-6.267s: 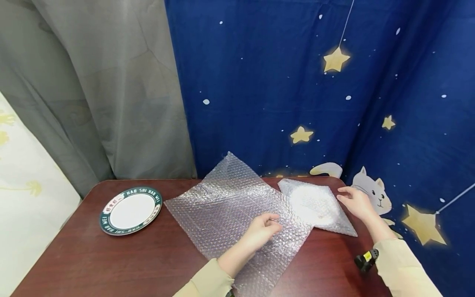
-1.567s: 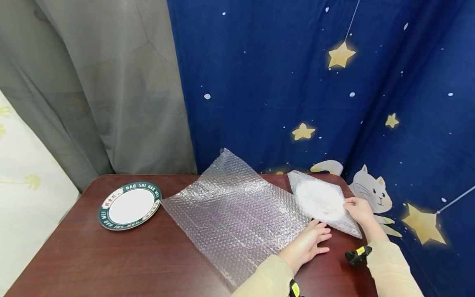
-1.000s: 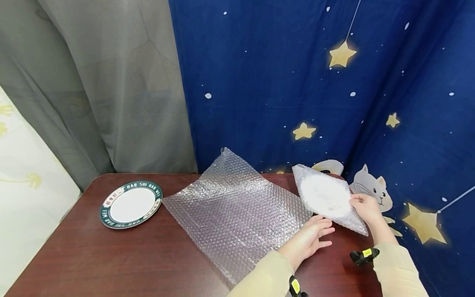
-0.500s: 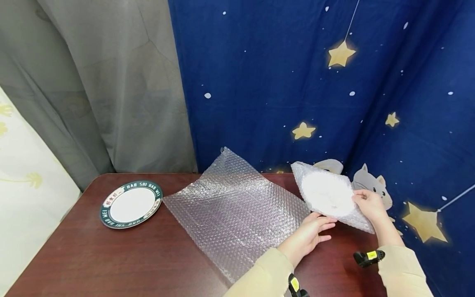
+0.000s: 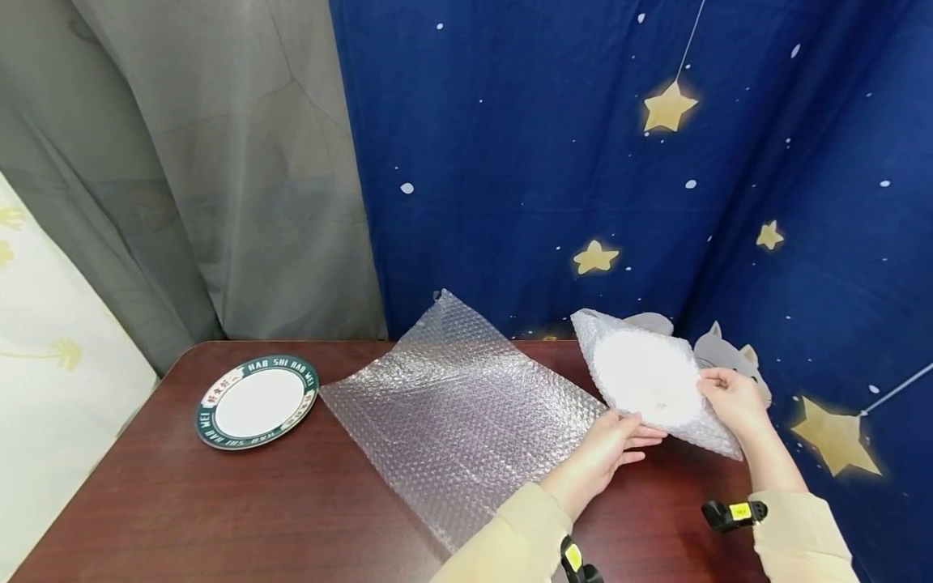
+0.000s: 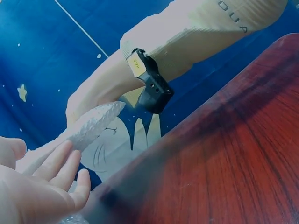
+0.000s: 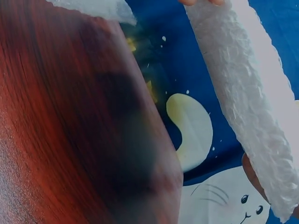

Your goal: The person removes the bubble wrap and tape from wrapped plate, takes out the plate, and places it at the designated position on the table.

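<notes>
A bubble-wrapped plate (image 5: 645, 376), its round white shape showing through the layers, is held up over the table's far right corner. My right hand (image 5: 734, 398) grips its right edge, thumb on the near face and fingers behind. At the lower left edge, my left hand (image 5: 599, 445) holds it between thumb and fingers, the outer fingers spread. In the left wrist view the wrapped plate (image 6: 70, 137) appears edge-on among the left fingers. The right wrist view has the puffy packet (image 7: 243, 79) clear of the tabletop. A flat bubble wrap sheet (image 5: 466, 421) lies left of my hands.
A round plate (image 5: 258, 402) with a dark green lettered rim lies at the left of the brown table (image 5: 255, 518). The sheet's far corner reaches past the back edge. Grey and blue star-printed curtains (image 5: 525, 162) hang close behind and to the right.
At first the wrapped plate lay flat with both hands off it. My right hand gripped and raised it, and my left hand moved right to its lower edge. It now tilts more toward me.
</notes>
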Tool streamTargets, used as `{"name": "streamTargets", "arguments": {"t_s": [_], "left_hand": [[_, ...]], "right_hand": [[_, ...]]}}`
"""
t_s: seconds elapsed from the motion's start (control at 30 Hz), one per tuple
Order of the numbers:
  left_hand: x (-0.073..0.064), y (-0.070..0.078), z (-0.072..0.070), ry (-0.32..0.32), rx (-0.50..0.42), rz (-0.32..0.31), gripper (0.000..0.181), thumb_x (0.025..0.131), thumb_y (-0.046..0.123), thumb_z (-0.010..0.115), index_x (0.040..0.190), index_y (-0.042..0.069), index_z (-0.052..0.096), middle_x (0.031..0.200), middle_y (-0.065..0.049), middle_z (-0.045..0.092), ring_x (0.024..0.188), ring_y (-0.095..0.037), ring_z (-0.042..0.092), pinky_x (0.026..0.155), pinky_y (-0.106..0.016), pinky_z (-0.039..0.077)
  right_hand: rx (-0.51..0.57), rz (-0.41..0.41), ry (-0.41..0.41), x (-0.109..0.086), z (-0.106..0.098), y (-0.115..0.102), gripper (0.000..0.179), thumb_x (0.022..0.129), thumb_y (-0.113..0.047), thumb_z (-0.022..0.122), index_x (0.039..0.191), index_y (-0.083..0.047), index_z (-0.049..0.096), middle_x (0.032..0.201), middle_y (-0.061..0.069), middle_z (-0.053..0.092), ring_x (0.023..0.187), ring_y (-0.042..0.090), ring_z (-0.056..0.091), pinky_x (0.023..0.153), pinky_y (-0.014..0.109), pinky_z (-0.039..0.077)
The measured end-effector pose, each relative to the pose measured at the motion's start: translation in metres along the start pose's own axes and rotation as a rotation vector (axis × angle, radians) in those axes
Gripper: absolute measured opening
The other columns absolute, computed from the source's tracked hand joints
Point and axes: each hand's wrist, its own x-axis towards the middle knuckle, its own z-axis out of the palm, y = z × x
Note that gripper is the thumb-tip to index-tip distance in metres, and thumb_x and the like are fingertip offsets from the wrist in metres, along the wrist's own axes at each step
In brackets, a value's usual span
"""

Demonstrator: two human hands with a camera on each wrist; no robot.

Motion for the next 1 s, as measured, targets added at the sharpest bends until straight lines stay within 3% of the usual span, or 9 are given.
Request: {"name": "streamTargets", "arguments": {"t_s": [0.1,0.3,0.47,0.73,0.83,1.0], "left_hand": [[-0.001,0.002,-0.003,-0.012,0.034,0.009,0.022,0.1,0.021,0.046,0.105,0.003,0.058,0.097,-0.017,0.071,0.096,-0.024,0.067,0.076,-0.032,0.05],[-0.003,0.005,-0.011,-0.002,0.1,0.03,0.03,0.1,0.025,0.047,0.1,0.001,0.065,0.09,-0.016,0.071,0.089,-0.022,0.07,0.077,-0.033,0.052],[-0.004,0.007,-0.019,0.018,0.159,0.053,0.034,0.1,0.025,0.046,0.094,0.0,0.068,0.085,-0.014,0.072,0.084,-0.02,0.07,0.075,-0.032,0.052],[-0.006,0.013,-0.033,0.042,0.223,0.079,0.03,0.1,0.021,0.044,0.097,-0.001,0.065,0.08,-0.012,0.072,0.079,-0.02,0.071,0.057,-0.019,0.045],[-0.008,0.015,-0.038,0.051,0.227,0.08,0.026,0.1,0.019,0.044,0.101,0.0,0.063,0.08,-0.012,0.072,0.078,-0.021,0.071,0.064,-0.028,0.051],[-0.01,0.02,-0.047,0.052,0.269,0.109,0.028,0.099,0.017,0.043,0.094,-0.001,0.064,0.079,-0.014,0.071,0.077,-0.021,0.071,0.076,-0.045,0.052]], "right_hand": [[0.003,-0.002,0.001,-0.002,-0.001,-0.004,0.039,0.098,-0.019,0.049,0.116,0.014,0.055,0.109,0.033,0.059,0.098,0.043,0.055,0.078,0.048,0.044],[0.015,-0.025,0.039,-0.005,0.003,-0.014,0.033,0.095,-0.015,0.053,0.113,0.012,0.059,0.102,0.027,0.064,0.088,0.027,0.059,0.067,0.023,0.043],[0.033,-0.029,0.056,-0.008,0.005,-0.022,0.032,0.093,-0.013,0.055,0.111,0.012,0.06,0.099,0.025,0.065,0.086,0.025,0.059,0.064,0.019,0.043],[0.056,-0.048,0.05,-0.013,0.009,-0.032,0.03,0.091,-0.012,0.058,0.109,0.011,0.062,0.095,0.02,0.067,0.078,0.009,0.055,0.062,0.015,0.043],[0.065,-0.055,0.054,-0.015,0.011,-0.035,0.029,0.09,-0.011,0.059,0.108,0.011,0.063,0.095,0.02,0.068,0.077,0.008,0.055,0.061,0.015,0.044],[0.109,-0.044,0.049,-0.018,0.016,-0.042,0.028,0.089,-0.01,0.06,0.107,0.011,0.063,0.093,0.019,0.068,0.075,0.004,0.055,0.061,0.015,0.045]]}}
